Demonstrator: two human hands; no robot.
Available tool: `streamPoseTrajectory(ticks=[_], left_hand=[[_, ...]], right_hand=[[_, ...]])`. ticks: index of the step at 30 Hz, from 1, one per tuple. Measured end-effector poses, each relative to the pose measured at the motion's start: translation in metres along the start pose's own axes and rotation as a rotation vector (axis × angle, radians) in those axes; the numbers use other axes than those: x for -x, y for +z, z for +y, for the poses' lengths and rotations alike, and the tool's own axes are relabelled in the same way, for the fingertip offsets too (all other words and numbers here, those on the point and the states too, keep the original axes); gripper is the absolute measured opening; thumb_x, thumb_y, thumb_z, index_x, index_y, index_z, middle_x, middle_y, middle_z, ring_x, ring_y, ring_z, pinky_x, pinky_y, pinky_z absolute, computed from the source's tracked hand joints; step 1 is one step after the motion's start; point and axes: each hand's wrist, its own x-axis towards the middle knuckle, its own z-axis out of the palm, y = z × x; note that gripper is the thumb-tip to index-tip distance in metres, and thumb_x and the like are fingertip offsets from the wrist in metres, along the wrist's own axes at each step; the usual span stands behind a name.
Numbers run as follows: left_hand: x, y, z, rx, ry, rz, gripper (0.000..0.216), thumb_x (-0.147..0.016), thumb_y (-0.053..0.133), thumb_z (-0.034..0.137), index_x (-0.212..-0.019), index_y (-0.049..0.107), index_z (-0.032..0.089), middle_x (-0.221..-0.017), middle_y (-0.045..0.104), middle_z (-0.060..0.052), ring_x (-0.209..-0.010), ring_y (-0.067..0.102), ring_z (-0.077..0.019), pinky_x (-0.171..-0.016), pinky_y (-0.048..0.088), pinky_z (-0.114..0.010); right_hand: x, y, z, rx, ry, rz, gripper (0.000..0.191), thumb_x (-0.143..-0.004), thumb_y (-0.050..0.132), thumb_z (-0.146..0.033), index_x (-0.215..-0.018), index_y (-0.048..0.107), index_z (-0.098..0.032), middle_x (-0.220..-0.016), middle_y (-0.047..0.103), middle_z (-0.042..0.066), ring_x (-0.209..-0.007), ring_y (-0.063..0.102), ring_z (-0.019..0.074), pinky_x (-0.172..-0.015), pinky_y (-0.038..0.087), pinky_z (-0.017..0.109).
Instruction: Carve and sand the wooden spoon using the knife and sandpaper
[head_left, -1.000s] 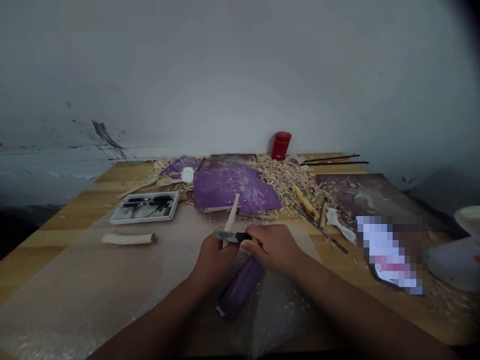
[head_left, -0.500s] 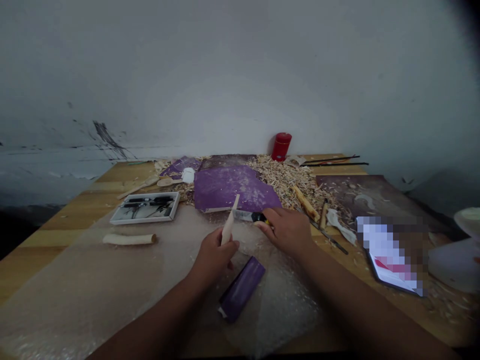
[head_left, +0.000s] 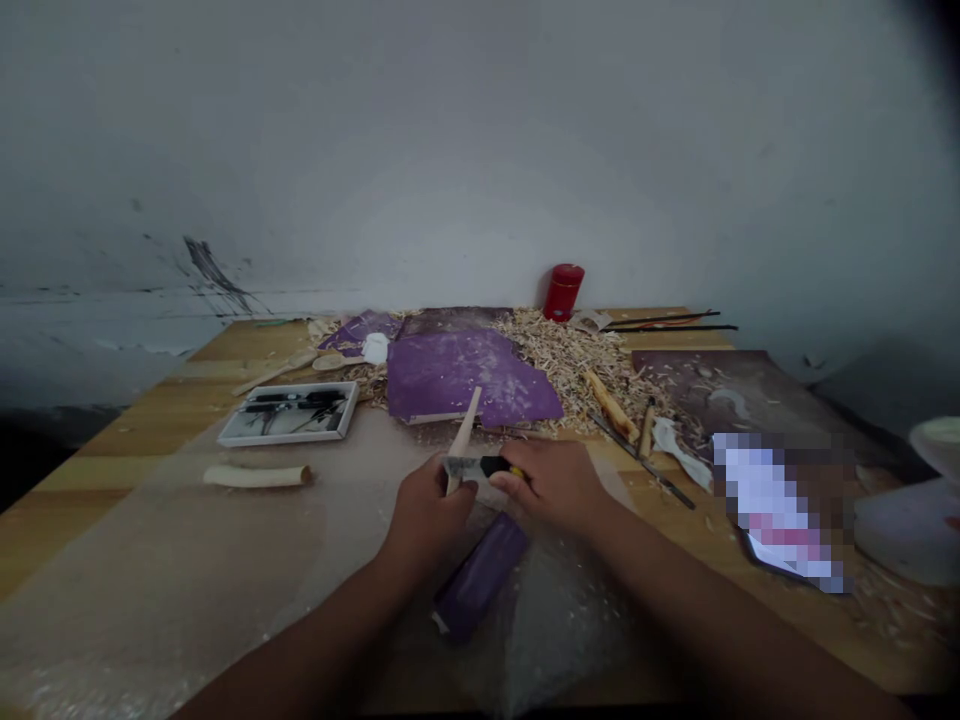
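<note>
My left hand (head_left: 426,517) is closed around the lower end of a pale wooden stick (head_left: 466,430) that points up and away from me. My right hand (head_left: 556,482) grips a knife (head_left: 471,467) with a black and yellow handle; its blade lies across the stick just above my left fingers. A purple block (head_left: 480,574) lies on the bubble wrap (head_left: 187,570) right below both hands.
A white tray of tools (head_left: 291,413) and a pale wooden piece (head_left: 259,476) lie to the left. Behind are purple paper (head_left: 465,375), wood shavings (head_left: 577,360), a red can (head_left: 562,290), sticks and tools (head_left: 637,450). A blurred book (head_left: 780,510) lies at the right.
My right hand pushed the knife out along the stick toward its far end, then drew it back to the stick just above my left hand. The left hand stayed about where it was.
</note>
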Motion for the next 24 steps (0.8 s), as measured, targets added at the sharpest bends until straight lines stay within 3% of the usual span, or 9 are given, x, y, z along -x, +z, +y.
streamPoseTrajectory(ticks=[5,8,14,17,20,24], left_hand=[[0.004,0.001,0.006,0.172,-0.083,-0.068,0.012,-0.064,0.051,0.024,-0.06,0.04,0.018,-0.049,0.038,0.007,-0.039,0.044,-0.0089,-0.039,0.039,-0.021],[0.004,0.003,0.007,0.218,-0.114,-0.106,0.016,-0.065,0.051,0.025,-0.06,0.038,0.019,-0.05,0.036,0.007,-0.037,0.041,-0.0077,-0.036,0.037,-0.02],[0.0,0.005,0.001,0.2,0.005,-0.088,0.013,-0.067,0.052,0.029,-0.068,0.051,0.016,-0.058,0.049,0.002,-0.049,0.046,-0.0106,-0.044,0.04,-0.021],[0.0,0.004,-0.002,0.09,0.032,-0.054,0.015,-0.07,0.048,0.029,-0.071,0.055,0.016,-0.06,0.053,0.0,-0.051,0.049,-0.0124,-0.047,0.04,-0.022],[0.0,0.003,-0.002,0.01,0.031,-0.041,0.015,-0.07,0.047,0.029,-0.071,0.056,0.017,-0.058,0.054,0.0,-0.049,0.05,-0.0125,-0.048,0.04,-0.023],[0.001,0.002,0.001,0.031,-0.024,-0.013,0.008,-0.064,0.051,0.023,-0.067,0.055,0.016,-0.053,0.051,0.002,-0.045,0.049,-0.011,-0.045,0.039,-0.021]], right_hand=[[-0.003,-0.015,0.034,0.242,0.249,0.18,0.047,-0.082,0.025,-0.055,-0.079,0.056,-0.02,-0.069,0.06,0.004,-0.062,0.053,0.0155,-0.049,0.018,0.024],[-0.003,-0.018,0.042,0.205,0.361,0.267,0.046,-0.082,0.024,-0.053,-0.08,0.057,-0.02,-0.068,0.06,0.004,-0.062,0.053,0.016,-0.05,0.02,0.024],[0.0,-0.006,0.005,-0.131,0.028,0.004,0.045,-0.083,0.025,-0.053,-0.08,0.055,-0.02,-0.067,0.059,0.0,-0.061,0.053,0.0124,-0.051,0.024,0.021],[0.002,-0.001,-0.007,-0.208,-0.021,-0.065,0.044,-0.084,0.023,-0.052,-0.077,0.053,-0.02,-0.065,0.058,-0.001,-0.06,0.052,0.0112,-0.051,0.024,0.021],[0.001,-0.001,-0.005,-0.183,-0.027,-0.076,0.045,-0.084,0.022,-0.052,-0.077,0.053,-0.02,-0.065,0.058,-0.001,-0.06,0.052,0.011,-0.05,0.023,0.021],[-0.001,-0.007,0.006,0.027,0.007,0.01,0.048,-0.082,0.023,-0.055,-0.08,0.055,-0.02,-0.071,0.06,0.002,-0.062,0.052,0.0132,-0.051,0.021,0.023]])
